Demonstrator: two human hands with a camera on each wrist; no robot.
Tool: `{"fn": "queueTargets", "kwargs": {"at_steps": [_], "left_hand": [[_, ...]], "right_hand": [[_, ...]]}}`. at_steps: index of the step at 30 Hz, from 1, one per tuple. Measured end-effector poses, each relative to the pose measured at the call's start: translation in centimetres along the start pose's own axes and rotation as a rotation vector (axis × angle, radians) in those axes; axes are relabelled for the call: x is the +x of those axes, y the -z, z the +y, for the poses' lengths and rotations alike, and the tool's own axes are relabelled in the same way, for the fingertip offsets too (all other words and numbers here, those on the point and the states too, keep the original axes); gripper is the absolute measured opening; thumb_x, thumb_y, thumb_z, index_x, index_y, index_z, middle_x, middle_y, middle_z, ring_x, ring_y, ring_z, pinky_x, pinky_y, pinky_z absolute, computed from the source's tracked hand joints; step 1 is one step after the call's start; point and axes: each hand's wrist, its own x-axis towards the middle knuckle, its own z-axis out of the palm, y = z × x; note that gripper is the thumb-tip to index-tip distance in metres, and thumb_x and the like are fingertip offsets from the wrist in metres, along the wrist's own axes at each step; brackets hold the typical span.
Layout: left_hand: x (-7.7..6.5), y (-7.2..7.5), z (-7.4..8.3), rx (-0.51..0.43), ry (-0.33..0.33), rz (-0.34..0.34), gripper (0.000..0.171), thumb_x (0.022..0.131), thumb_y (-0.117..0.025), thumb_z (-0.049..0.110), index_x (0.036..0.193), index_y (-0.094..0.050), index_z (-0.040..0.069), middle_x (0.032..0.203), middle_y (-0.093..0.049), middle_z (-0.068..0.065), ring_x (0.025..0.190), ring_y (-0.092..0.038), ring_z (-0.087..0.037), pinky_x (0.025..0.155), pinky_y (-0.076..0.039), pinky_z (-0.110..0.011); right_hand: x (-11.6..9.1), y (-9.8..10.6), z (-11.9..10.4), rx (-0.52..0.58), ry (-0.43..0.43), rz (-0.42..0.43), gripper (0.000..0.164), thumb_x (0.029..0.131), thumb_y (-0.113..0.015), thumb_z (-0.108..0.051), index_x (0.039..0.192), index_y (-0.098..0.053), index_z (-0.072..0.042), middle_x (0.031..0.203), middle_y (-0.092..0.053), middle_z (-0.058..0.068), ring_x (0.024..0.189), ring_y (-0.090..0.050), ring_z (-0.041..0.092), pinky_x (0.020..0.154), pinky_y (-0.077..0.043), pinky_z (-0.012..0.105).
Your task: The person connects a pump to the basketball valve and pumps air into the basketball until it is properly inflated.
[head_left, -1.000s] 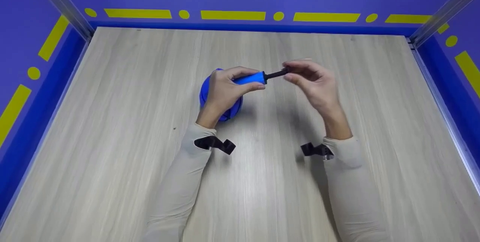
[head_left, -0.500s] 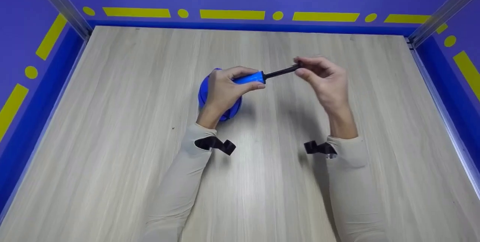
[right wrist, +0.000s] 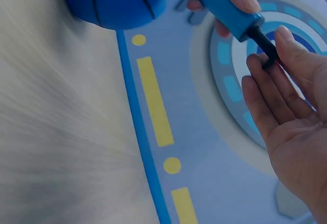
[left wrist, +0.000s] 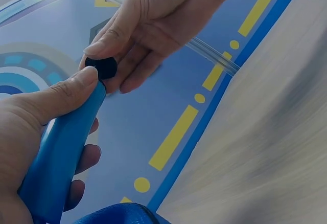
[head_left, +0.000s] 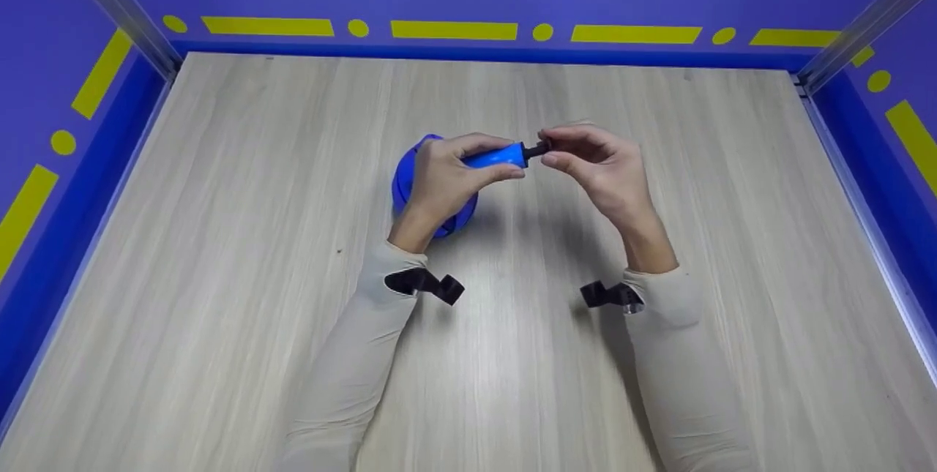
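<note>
A blue hand pump (head_left: 499,157) is held above the table, its barrel gripped by my left hand (head_left: 443,178). My right hand (head_left: 602,168) pinches the black handle (right wrist: 269,60) at the end of the pump's rod between thumb and fingers. A short stretch of black rod (right wrist: 259,39) shows between barrel and handle. Partly hidden below my left hand is a blue ball (head_left: 405,178) with black seams, resting on the table. In the right wrist view the ball (right wrist: 115,1) lies by the far end of the pump, where the barrel's tip is out of sight.
The wood-grain table (head_left: 241,252) extends on all sides of the hands. Blue panels (head_left: 468,0) with yellow marks stand along its back and sides. Each wrist carries a black camera mount, such as the left mount (head_left: 424,282).
My right hand first drew the rod out to the right, then pushed it back left, so less rod shows now. The left hand and the ball stay nearly in place.
</note>
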Motion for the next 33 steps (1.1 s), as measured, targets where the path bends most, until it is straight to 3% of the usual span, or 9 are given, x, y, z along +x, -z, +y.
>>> {"fn": "queueTargets", "kwargs": {"at_steps": [3,7,10,14,23,28,33], "left_hand": [[-0.1,0.3,-0.1,-0.007,0.03,0.011,0.035,0.082,-0.095,0.03,0.108,-0.085,0.009,0.1,-0.081,0.001,0.094,-0.077,-0.009,0.082,-0.061,-0.029],[0.0,0.6,-0.2,-0.006,0.058,0.016,0.035,0.082,-0.095,0.03,0.108,-0.085,0.009,0.1,-0.081,0.002,0.093,-0.077,-0.009,0.081,-0.062,-0.029],[0.1,0.5,-0.1,0.017,0.051,0.001,0.037,0.082,-0.095,0.031,0.109,-0.085,0.009,0.101,-0.081,0.001,0.094,-0.077,-0.009,0.083,-0.061,-0.028],[0.1,0.2,0.2,0.071,0.044,0.001,0.037,0.082,-0.095,0.033,0.108,-0.085,0.009,0.1,-0.081,0.001,0.093,-0.077,-0.008,0.082,-0.06,-0.026],[0.0,-0.6,0.7,0.16,0.029,-0.002,0.036,0.082,-0.095,0.036,0.107,-0.086,0.011,0.099,-0.081,0.002,0.091,-0.077,-0.012,0.079,-0.059,-0.026],[0.0,-0.7,0.7,0.172,0.022,-0.022,0.037,0.083,-0.094,0.037,0.108,-0.086,0.012,0.1,-0.081,0.002,0.092,-0.077,-0.012,0.08,-0.059,-0.027],[0.0,-0.4,0.4,0.174,0.023,-0.023,0.038,0.083,-0.093,0.037,0.11,-0.085,0.012,0.101,-0.081,0.002,0.092,-0.077,-0.011,0.08,-0.059,-0.026]], "right_hand": [[0.0,1.4,-0.2,0.004,0.002,0.056,0.026,0.095,-0.078,0.005,0.121,-0.075,0.007,0.118,-0.074,0.02,0.104,-0.072,0.027,0.09,-0.059,0.032],[-0.1,3.7,-0.3,0.089,-0.006,0.211,0.024,0.092,-0.078,0.011,0.115,-0.075,0.012,0.113,-0.076,0.02,0.099,-0.073,0.025,0.087,-0.058,0.028],[-0.2,4.7,-0.3,0.159,-0.003,0.262,0.024,0.09,-0.077,0.015,0.113,-0.074,0.015,0.111,-0.077,0.021,0.1,-0.074,0.025,0.088,-0.058,0.028],[-0.2,4.3,0.1,0.16,-0.017,0.21,0.024,0.089,-0.078,0.014,0.113,-0.074,0.015,0.112,-0.077,0.021,0.103,-0.074,0.026,0.09,-0.059,0.029],[0.1,0.3,0.7,0.109,-0.078,-0.003,0.024,0.091,-0.079,0.009,0.115,-0.074,0.011,0.116,-0.074,0.022,0.107,-0.072,0.03,0.091,-0.06,0.034],[-0.1,0.2,0.7,0.105,-0.103,-0.001,0.027,0.09,-0.078,0.013,0.116,-0.075,0.01,0.115,-0.074,0.023,0.105,-0.072,0.031,0.09,-0.06,0.034],[-0.2,1.9,0.7,0.024,-0.108,0.016,0.027,0.092,-0.08,0.005,0.119,-0.076,0.006,0.118,-0.074,0.02,0.106,-0.072,0.029,0.091,-0.059,0.033]]}}
